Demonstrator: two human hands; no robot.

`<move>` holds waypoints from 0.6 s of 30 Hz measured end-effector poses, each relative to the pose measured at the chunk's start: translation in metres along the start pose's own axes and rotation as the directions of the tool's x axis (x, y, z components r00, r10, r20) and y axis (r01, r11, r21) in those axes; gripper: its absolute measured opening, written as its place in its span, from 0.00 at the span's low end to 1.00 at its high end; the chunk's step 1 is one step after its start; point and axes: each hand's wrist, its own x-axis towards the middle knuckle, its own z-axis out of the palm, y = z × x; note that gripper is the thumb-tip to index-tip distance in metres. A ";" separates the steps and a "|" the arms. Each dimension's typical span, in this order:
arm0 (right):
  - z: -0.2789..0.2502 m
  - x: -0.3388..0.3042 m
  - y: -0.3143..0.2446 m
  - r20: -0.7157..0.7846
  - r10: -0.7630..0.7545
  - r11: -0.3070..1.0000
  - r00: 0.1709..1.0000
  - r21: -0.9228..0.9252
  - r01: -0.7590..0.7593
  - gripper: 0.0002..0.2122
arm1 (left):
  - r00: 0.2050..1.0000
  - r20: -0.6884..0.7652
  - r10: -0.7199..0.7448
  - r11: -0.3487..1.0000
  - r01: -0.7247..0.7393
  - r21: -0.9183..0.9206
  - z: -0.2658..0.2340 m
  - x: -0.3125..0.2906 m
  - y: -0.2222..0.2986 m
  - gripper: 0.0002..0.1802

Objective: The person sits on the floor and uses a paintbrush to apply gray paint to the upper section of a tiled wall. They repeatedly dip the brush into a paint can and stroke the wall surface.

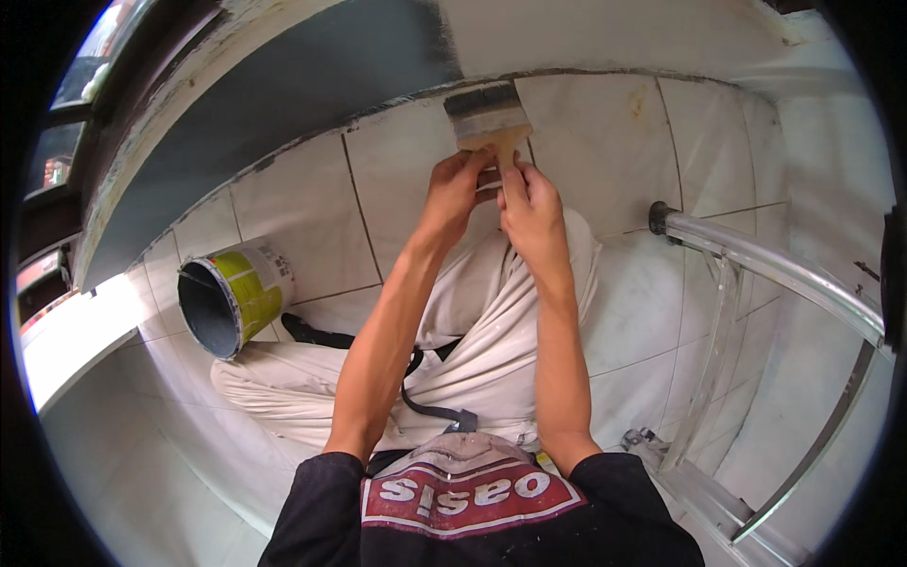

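A wide paintbrush [488,121] with dark grey paint on its bristles is held up in front of me, near the foot of the wall. My right hand [532,206] is closed round its pale wooden handle. With thumb and fingers, my left hand [456,194] grips the brush where the handle widens. Dark grey paint [312,90] covers the left part of the wall's lower band and ends in a rough edge above the brush. To its right the wall [605,38] is pale. A paint bucket [248,283] with grey paint inside stands left of my knee.
An aluminium ladder [756,248] stands close on the right, with a black foot on the tiles. Pale floor tiles [619,293] with dark joints run up to the wall. A dark-framed window [57,189] is at the far left. My crossed legs [482,312] lie between bucket and ladder.
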 end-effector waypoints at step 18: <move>0.006 0.054 0.029 -0.025 0.034 0.984 0.999 -0.171 -0.038 0.20 | 0.999 0.013 0.032 0.999 -0.031 -0.017 -0.006 0.052 -0.010 0.18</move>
